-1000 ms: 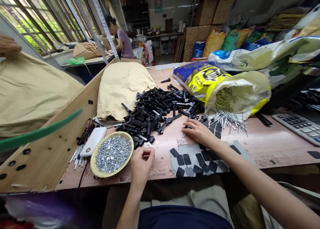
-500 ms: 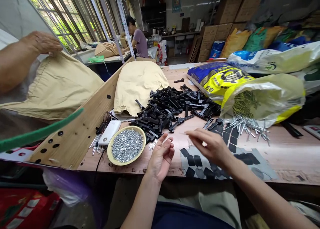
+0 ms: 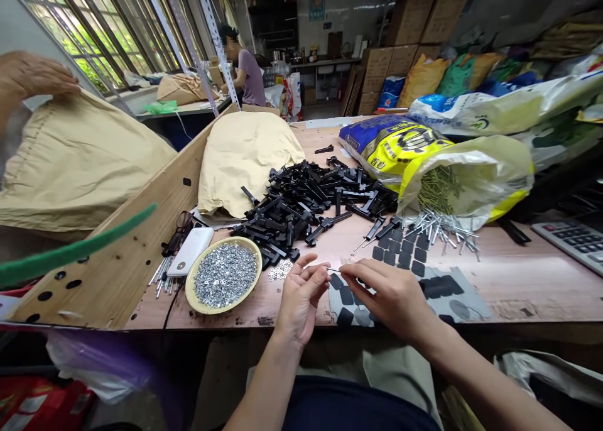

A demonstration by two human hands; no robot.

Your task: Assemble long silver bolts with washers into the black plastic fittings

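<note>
My right hand (image 3: pixel 393 293) is closed in a pinch on a thin metal rod (image 3: pixel 333 269), which points left. The rod's far end meets the fingertips of my left hand (image 3: pixel 301 299), also closed in a pinch. Whatever small piece sits in the left fingertips is too small to make out. Left of my hands is a yellow bowl (image 3: pixel 189 293) full of small metal nuts. Flat washers (image 3: pixel 281 269) lie beside it. Behind my hands spreads a heap of black plastic parts (image 3: pixel 301 211). Black rounded pads (image 3: pixel 400 252) lie beyond and below my right hand.
Loose metal rods (image 3: pixel 443 227) spill before an open yellow-and-blue sack (image 3: pixel 409 148). A beige cloth bag (image 3: pixel 245 154) stands behind the bowl, near a white power bank (image 3: pixel 191 250) and glasses (image 3: pixel 179 230). Another person's hand (image 3: pixel 38 76) holds cloth beyond the wooden board (image 3: pixel 117 261). A calculator (image 3: pixel 572 242) lies right.
My right hand has come left and down, bringing the rod's end to my left fingertips. The view has turned slightly right. The other person's hand still holds the cloth at far left.
</note>
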